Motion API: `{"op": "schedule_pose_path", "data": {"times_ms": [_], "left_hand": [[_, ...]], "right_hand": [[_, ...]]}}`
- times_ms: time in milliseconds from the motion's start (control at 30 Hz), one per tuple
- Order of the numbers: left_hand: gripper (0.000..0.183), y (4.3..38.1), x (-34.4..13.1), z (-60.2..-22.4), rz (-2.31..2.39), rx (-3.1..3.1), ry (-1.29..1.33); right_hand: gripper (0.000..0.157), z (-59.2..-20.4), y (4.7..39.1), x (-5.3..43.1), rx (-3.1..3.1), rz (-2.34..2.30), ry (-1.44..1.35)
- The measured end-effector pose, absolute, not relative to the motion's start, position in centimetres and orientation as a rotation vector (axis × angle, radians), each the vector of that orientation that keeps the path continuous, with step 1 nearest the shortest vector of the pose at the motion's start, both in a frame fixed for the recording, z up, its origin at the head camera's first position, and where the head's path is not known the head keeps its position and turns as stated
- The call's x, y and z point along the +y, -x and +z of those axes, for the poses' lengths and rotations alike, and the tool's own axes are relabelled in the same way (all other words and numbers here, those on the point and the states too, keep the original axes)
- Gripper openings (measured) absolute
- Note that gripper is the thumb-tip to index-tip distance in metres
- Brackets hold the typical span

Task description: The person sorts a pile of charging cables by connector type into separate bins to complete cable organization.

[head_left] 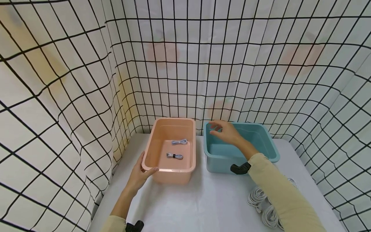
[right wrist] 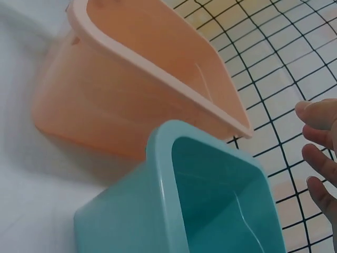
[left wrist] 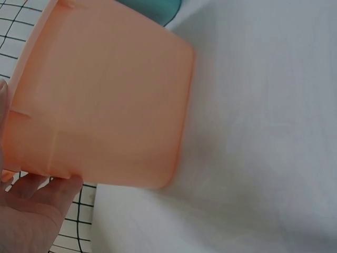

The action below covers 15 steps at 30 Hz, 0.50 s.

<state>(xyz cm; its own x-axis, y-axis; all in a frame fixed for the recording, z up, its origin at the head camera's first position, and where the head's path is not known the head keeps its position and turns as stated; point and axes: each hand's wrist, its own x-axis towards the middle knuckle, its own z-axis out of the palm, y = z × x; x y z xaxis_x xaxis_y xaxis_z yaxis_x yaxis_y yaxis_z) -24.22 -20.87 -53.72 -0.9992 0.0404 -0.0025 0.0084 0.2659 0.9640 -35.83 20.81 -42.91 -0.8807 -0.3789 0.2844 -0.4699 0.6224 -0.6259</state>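
Observation:
My left hand (head_left: 138, 175) grips the near left corner of a peach plastic bin (head_left: 174, 176), thumb over the rim and fingers along the outer side. Inside the bin lie two bundled cables, a pale one (head_left: 179, 141) farther back and one with a dark tie (head_left: 175, 156) nearer. My right hand (head_left: 227, 131) hovers over the left part of a teal bin (head_left: 226, 164), fingers loosely bent with nothing between them. In the right wrist view its fingertips (right wrist: 310, 113) show at the right edge, apart from both bins.
Coiled white cables (head_left: 271, 216) lie on the white table (head_left: 200, 206) at the near right, partly hidden under my right forearm. Black grid netting (head_left: 200, 74) over white sheeting surrounds the table at the back and sides. The two bins stand side by side with a narrow gap.

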Motion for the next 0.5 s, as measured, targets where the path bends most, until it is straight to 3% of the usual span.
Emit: {"op": "schedule_pose_path", "data": {"times_ms": [500], "left_hand": [[0.111, 24.1, -20.7, -53.7, 1.889, 2.481, -0.014]], "right_hand": [[0.045, -44.4, 33.4, 24.7, -2.676, 1.044, -0.735]]}}
